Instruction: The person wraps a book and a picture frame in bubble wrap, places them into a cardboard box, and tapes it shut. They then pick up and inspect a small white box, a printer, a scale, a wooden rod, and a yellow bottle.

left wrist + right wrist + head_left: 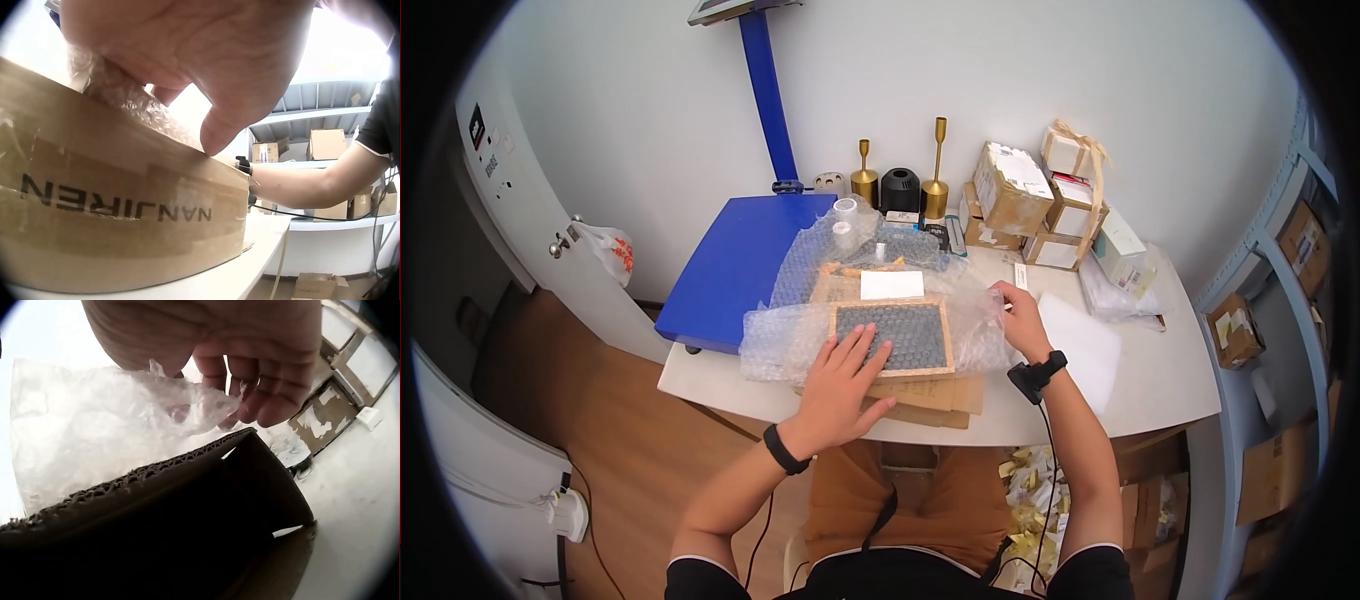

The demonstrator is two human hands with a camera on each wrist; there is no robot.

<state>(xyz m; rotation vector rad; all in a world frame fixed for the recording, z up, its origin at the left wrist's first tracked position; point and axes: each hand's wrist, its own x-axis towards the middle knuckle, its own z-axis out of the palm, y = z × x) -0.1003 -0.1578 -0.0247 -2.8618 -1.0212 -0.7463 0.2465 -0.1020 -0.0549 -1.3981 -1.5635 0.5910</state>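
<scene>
"At the table's (1165,385) near side, what's yr L hand (845,385) doing?"

"It's spread, fingers on the bubble wrap (790,345) over the tan-rimmed grey panel (915,340), prob. so nothing slides."

"And yr R hand (1022,320)?"

"Pinching the bubble wrap's edge, just right of the panel. I reckon that's for control of the loose side."

"What's underneath?"

"Cardboard box (125,206), abt. mid-table on the near side; prob. raises the work for me. White slab (892,285) lies just far of the panel; why, can't tell."
</scene>
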